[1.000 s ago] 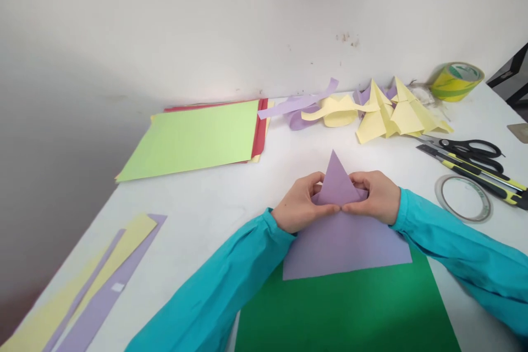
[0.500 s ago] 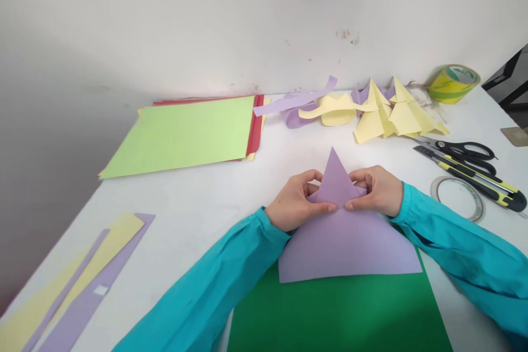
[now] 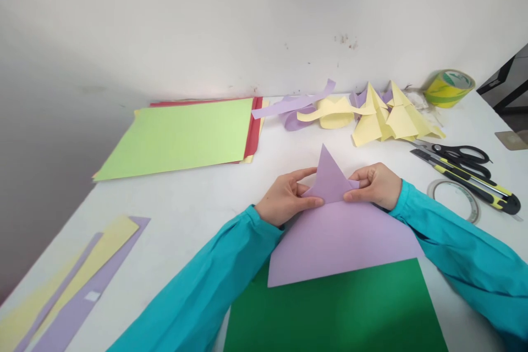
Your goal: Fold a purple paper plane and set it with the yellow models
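Left hand [image 3: 287,198] and right hand [image 3: 374,186], each clamped on a side of the smooth lilac paper [image 3: 344,236], whose folded triangular peak rises between them and whose broad, flared lower part lies over the flat green sheet [image 3: 338,311] on the white bench [image 3: 193,198].

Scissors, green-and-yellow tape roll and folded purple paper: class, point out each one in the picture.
Scissors [image 3: 474,154]: head view, on the black handle.
Green-and-yellow tape roll [image 3: 445,91]: head view, on its outer side.
Folded purple paper [image 3: 328,176]: head view, on its raised pointed part between the hands.
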`<state>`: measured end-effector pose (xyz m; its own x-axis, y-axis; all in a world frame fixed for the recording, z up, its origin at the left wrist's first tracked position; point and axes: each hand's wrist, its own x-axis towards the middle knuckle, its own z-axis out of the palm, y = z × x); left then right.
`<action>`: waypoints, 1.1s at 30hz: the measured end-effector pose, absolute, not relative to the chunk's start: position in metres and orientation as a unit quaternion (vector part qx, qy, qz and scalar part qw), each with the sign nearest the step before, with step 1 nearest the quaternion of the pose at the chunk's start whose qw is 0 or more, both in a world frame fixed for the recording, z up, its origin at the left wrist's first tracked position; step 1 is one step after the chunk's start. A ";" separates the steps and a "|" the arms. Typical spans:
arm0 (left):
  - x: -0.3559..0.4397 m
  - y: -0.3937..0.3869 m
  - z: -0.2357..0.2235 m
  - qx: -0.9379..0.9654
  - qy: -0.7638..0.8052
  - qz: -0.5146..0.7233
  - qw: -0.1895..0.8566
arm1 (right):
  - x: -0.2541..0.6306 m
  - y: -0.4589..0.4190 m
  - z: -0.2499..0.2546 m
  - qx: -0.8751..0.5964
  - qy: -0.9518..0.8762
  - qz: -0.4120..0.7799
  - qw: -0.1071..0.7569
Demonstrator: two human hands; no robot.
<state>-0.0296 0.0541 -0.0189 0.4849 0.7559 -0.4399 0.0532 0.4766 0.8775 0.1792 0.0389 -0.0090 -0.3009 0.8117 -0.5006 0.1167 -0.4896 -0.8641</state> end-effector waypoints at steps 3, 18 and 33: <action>-0.033 0.056 -0.019 0.437 0.442 0.235 0.747 | 0.180 0.041 -0.010 -0.534 -0.441 0.674 0.257; -0.039 0.060 -0.019 0.489 0.467 0.231 0.700 | 0.179 0.041 -0.013 -0.556 -0.453 0.629 0.302; -0.038 0.061 -0.021 0.472 0.486 0.253 0.690 | 0.183 0.044 -0.014 -0.542 -0.423 0.632 0.357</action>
<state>-0.0385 0.0609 -0.0214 0.3993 0.8083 -0.4327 0.1103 0.4261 0.8979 0.1826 0.0435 -0.0142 -0.1573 0.9104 -0.3827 0.0071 -0.3865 -0.9223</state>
